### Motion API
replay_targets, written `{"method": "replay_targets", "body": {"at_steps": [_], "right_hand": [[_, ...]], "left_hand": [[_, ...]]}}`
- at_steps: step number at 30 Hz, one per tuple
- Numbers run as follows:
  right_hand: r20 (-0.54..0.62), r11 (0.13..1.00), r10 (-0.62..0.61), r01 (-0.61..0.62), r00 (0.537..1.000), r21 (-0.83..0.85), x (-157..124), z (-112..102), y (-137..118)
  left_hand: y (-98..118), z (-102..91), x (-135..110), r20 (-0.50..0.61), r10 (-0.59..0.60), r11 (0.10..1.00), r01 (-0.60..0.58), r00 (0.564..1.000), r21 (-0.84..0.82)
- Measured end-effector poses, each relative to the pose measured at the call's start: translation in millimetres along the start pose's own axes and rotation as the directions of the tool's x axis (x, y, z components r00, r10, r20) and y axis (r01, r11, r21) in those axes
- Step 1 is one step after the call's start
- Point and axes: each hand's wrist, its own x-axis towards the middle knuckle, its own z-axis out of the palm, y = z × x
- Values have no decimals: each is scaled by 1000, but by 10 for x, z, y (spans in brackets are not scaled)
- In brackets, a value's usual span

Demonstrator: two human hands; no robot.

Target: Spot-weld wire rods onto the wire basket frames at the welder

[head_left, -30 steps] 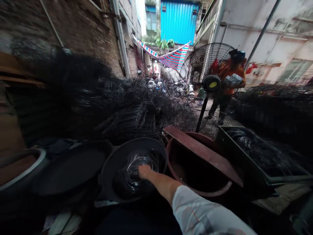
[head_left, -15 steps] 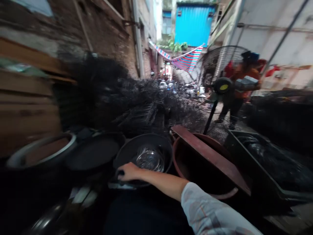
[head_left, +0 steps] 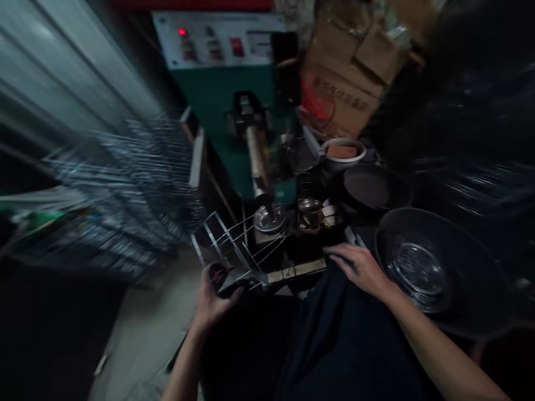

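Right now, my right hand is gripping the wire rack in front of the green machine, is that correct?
No, the hand is wrong: the head view shows your left hand gripping the wire rack in front of the green machine.

Your head camera looked forward and steeply down from your head, close above your hands: your left hand (head_left: 213, 303) at 7 o'clock, your right hand (head_left: 359, 270) at 5 o'clock, the green machine (head_left: 221, 111) at 12 o'clock.
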Motion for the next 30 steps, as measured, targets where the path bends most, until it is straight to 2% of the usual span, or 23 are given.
{"method": "replay_targets", "body": {"at_steps": [2,4,7,9,14,17,20,25,30], "right_hand": [[17,999,-42,42,999,-11,-17,76,-80],[48,995,-91,92,995,-24,-31,157,-168],[91,987,-158,160,983,-13,-53,258,-301],[96,977,-208,211,973,-25,-58,308,-365],[105,916,-297,314,949,-248,85,397,-333],[135,860,-337,363,932,-358,289,446,-222],[170,824,-345,384,923,-417,501,527,-115],[243,839,-290,368,926,-401,714,711,-1],[226,876,-307,367,925,-313,832,808,81]], "left_hand": [[-33,-2,23,-12,-10,1000,10,1000,1],[3,58,18,43,33,999,-31,999,-29],[151,128,-109,144,129,988,-115,981,-104],[281,126,-222,159,192,972,-165,968,-170],[637,12,-303,-15,307,876,-289,952,-387],[831,-76,-249,-81,322,856,-326,943,-401],[973,-157,-220,-77,331,866,-335,941,-371],[1091,-248,-202,-111,346,875,-363,932,-320],[1108,-306,-127,-132,370,880,-392,920,-269]]}}
